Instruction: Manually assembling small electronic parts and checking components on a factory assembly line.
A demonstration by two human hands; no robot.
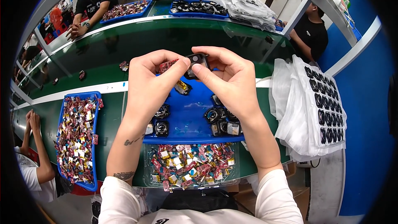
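Observation:
Above the blue tray point(186, 116), both my hands are raised close together. My left hand point(151, 74) pinches a small red circuit board point(167, 65) between thumb and fingers, its thumb tip reaching the edge of a black plastic housing point(198, 60). That housing is gripped by my right hand point(230, 72), with the thumb across its face and the fingers curled behind. Just below them a black part with a yellow battery point(182, 87) is partly covered by my hands. More black housings point(161, 127) sit along the tray's left side, and others point(226, 127) cluster at its right.
A clear tray point(238, 170) heaped with red boards and batteries lies nearest me. Another blue tray point(98, 141) of them stands left. White sheets holding black housings point(309, 112) are stacked right. Beyond runs a green conveyor belt point(166, 37), with people seated across it.

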